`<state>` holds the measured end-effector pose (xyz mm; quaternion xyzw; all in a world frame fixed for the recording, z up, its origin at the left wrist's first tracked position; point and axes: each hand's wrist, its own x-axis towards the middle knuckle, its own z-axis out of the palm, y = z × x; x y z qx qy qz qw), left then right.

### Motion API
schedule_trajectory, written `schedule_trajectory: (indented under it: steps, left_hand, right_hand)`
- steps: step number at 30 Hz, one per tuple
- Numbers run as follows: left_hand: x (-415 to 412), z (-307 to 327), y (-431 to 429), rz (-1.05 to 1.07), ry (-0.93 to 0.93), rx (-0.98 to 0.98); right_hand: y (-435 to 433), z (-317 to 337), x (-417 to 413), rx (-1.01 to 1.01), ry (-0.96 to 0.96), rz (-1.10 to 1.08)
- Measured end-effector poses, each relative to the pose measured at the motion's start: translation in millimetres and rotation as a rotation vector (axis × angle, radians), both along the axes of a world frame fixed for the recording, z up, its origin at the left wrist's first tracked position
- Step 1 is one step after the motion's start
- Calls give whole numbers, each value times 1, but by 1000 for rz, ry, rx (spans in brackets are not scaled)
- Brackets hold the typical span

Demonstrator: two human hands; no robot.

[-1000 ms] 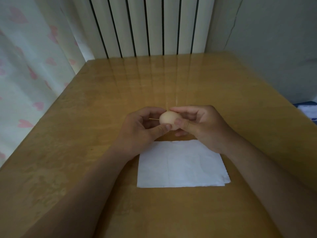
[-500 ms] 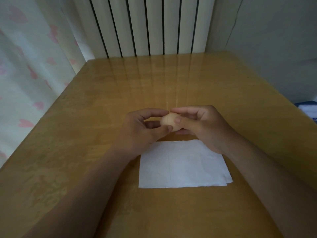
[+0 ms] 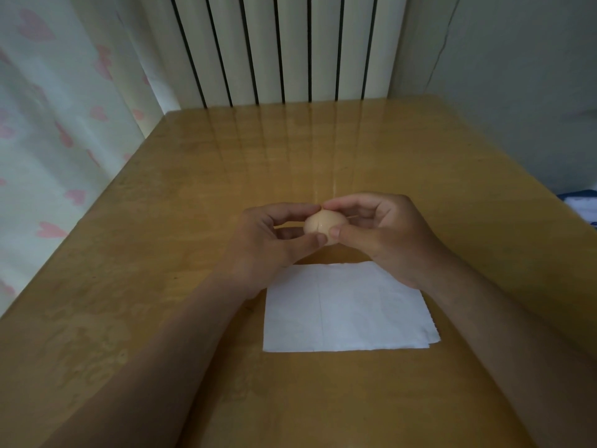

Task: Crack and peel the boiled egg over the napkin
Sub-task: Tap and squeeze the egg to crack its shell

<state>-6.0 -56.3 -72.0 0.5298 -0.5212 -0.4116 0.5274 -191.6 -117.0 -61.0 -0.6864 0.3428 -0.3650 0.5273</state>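
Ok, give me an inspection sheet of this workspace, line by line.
Surface: glossy wooden table, reflecting the radiator.
Job's things: egg held between both hands, near the far edge of the white napkin; the napkin lies flat with no shell bits on it; a faint line shows on the shell.
Clutter: nothing seen.
Grippers: left hand and right hand each pinch the egg with thumb and fingers.
Cables: nothing seen.
Surroundings: radiator behind the table, curtain with pink hearts on the left, plain wall on the right, a blue-and-white item at the right edge, too cut off to identify.
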Motion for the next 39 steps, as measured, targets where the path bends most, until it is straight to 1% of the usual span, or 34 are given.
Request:
schedule_trajectory:
  steps: [3, 10, 14, 22, 25, 27, 29, 31, 34, 39]
  left_hand:
    - [0, 0, 0, -6, 9, -7]
    - [-1, 0, 1, -12, 33, 6]
    - [-1, -2, 1, 5, 21, 17]
    - [-3, 0, 1, 9, 6, -27]
    - [-2, -2, 1, 17, 27, -46]
    - [-1, -3, 0, 21, 37, -61]
    - [0, -2, 1, 18, 4, -72]
    - [0, -1, 1, 9, -32, -66]
    - [-1, -1, 1, 19, -37, -20]
    - [-1, -2, 0, 54, -83, -14]
  right_hand:
    - [2, 1, 0, -17, 12, 3]
    - [5, 4, -1, -27, -37, 18]
    - [5, 2, 1, -48, -19, 27]
    - [4, -3, 3, -114, 26, 18]
    - [1, -3, 1, -72, 37, 42]
    - [-2, -2, -1, 9, 28, 56]
    - [-4, -3, -2, 64, 29, 71]
    - [-4, -4, -2, 72, 9, 79]
    - [-3, -4, -1, 40, -21, 66]
    - [-1, -6, 0, -54, 23, 36]
